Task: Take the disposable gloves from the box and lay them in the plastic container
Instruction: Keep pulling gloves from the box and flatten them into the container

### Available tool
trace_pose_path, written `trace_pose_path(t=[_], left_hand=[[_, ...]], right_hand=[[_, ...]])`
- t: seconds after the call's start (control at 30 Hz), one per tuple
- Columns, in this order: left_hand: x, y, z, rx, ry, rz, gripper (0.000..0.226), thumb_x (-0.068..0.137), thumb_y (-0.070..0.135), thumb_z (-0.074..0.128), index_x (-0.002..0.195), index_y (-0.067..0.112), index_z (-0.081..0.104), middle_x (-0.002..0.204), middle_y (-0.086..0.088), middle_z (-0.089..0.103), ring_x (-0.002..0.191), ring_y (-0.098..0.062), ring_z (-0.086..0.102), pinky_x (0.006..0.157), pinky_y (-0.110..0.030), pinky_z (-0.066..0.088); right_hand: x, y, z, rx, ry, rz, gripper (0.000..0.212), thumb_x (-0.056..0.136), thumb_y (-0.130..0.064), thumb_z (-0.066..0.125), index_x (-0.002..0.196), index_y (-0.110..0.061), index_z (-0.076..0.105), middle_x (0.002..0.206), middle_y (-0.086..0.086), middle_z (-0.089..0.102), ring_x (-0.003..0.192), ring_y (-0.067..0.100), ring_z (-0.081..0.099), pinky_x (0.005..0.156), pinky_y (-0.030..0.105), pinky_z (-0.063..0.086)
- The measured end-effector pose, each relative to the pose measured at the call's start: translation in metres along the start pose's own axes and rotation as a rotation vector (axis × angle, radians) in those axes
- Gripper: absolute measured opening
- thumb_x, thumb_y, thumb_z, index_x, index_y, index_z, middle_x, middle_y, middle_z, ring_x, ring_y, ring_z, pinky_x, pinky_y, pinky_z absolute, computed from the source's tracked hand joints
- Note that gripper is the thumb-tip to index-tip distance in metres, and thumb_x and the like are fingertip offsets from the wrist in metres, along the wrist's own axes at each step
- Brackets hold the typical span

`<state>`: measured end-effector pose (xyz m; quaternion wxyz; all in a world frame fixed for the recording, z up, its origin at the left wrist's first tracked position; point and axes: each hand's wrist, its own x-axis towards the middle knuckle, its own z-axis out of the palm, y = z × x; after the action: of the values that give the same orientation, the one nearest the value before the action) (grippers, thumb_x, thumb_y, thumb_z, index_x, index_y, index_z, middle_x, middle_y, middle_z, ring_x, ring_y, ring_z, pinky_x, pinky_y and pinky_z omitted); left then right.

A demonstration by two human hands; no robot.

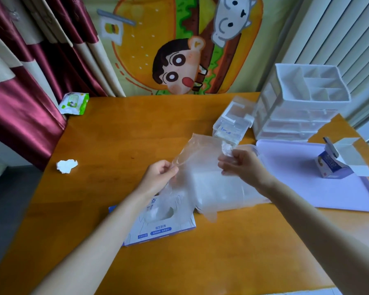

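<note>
A thin clear disposable glove [197, 154] hangs stretched between my hands above the table. My left hand [158, 177] pinches its left edge, and my right hand [241, 165] pinches its right edge, bunched at the fingertips. Under the glove lies the clear plastic container [232, 194], with a whitish stack of gloves inside. The white and blue glove box [164, 228] lies flat near my left forearm, and more glove film sticks out of its oval opening.
A lilac tray [296, 167] on the right carries a small opened carton [337, 162]. Behind it stand a white drawer organizer [303, 107] and a small clear box [232, 124]. A crumpled tissue [67, 166] and a wet-wipes pack [74, 103] lie at the left.
</note>
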<state>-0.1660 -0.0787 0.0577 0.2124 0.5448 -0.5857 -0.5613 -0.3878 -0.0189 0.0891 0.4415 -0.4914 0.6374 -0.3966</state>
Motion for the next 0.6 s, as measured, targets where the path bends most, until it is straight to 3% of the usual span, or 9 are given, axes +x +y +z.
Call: trace_pose_path(t=[0.1,0.17,0.23,0.27,0.33,0.43,0.53,0.6], left_hand=[[0.01,0.01,-0.004,0.158,0.089,0.039,0.03,0.089,0.021,0.065,0.115,0.014,0.052,0.114,0.001,0.054,0.11,-0.018,0.052,0.08,-0.023,0.04],[0.011,0.03,0.0,0.194,-0.016,0.187,0.062,0.084,0.023,0.073,0.135,0.02,0.038,0.131,0.01,0.039,0.123,-0.007,0.038,0.093,-0.02,0.03],[0.009,0.054,0.009,0.286,-0.171,0.3,0.081,0.079,0.029,0.077,0.143,0.03,0.029,0.135,0.02,0.031,0.124,0.002,0.028,0.099,-0.018,0.025],[0.01,0.063,0.014,0.349,-0.228,0.347,0.078,0.077,0.031,0.078,0.141,0.031,0.034,0.136,0.021,0.036,0.123,0.003,0.033,0.099,-0.018,0.029],[0.015,0.076,0.022,0.425,-0.276,0.415,0.048,0.078,0.029,0.077,0.121,0.022,0.058,0.122,0.011,0.059,0.107,-0.002,0.054,0.091,-0.019,0.043],[0.024,0.084,0.027,0.438,-0.203,0.455,0.006,0.085,0.017,0.071,0.091,0.018,0.07,0.09,0.01,0.067,0.084,0.006,0.057,0.073,0.0,0.041],[0.029,0.086,0.027,0.427,-0.162,0.457,0.002,0.087,0.018,0.068,0.087,0.019,0.07,0.085,0.016,0.064,0.084,0.005,0.057,0.069,-0.001,0.041],[0.033,0.088,0.03,0.425,-0.168,0.454,0.003,0.087,0.019,0.067,0.086,0.021,0.069,0.085,0.017,0.063,0.086,0.003,0.057,0.069,-0.001,0.041]], right_hand=[[0.004,-0.007,-0.012,-0.195,0.034,-0.059,0.04,0.085,0.004,0.065,0.059,-0.02,0.045,0.066,-0.008,0.06,0.058,-0.002,0.059,0.059,0.015,0.052],[0.006,-0.014,-0.015,-0.382,-0.02,-0.102,0.031,0.082,-0.005,0.071,0.064,-0.022,0.051,0.065,-0.007,0.06,0.054,-0.003,0.059,0.056,0.012,0.046],[0.006,-0.021,-0.015,-0.563,-0.092,-0.162,0.021,0.08,-0.013,0.073,0.071,-0.025,0.058,0.061,-0.014,0.06,0.056,-0.003,0.059,0.055,0.012,0.041],[0.005,-0.025,-0.014,-0.623,-0.127,-0.191,0.013,0.081,-0.016,0.072,0.077,-0.023,0.062,0.061,-0.014,0.06,0.061,-0.001,0.059,0.056,0.013,0.041],[0.005,-0.027,-0.014,-0.69,-0.139,-0.237,0.011,0.08,-0.021,0.073,0.086,-0.016,0.065,0.068,-0.008,0.064,0.067,0.007,0.058,0.062,0.019,0.041],[0.011,-0.02,-0.023,-0.603,-0.102,-0.2,0.023,0.074,-0.028,0.079,0.085,-0.018,0.061,0.078,-0.007,0.063,0.071,0.013,0.057,0.064,0.026,0.042],[0.013,-0.009,-0.031,-0.625,-0.117,-0.152,0.039,0.069,-0.036,0.081,0.101,-0.022,0.063,0.087,-0.01,0.064,0.078,0.008,0.057,0.072,0.023,0.044],[0.014,-0.002,-0.034,-0.537,-0.147,-0.145,0.03,0.07,-0.028,0.083,0.094,-0.028,0.066,0.082,-0.017,0.066,0.077,0.003,0.059,0.074,0.021,0.045]])
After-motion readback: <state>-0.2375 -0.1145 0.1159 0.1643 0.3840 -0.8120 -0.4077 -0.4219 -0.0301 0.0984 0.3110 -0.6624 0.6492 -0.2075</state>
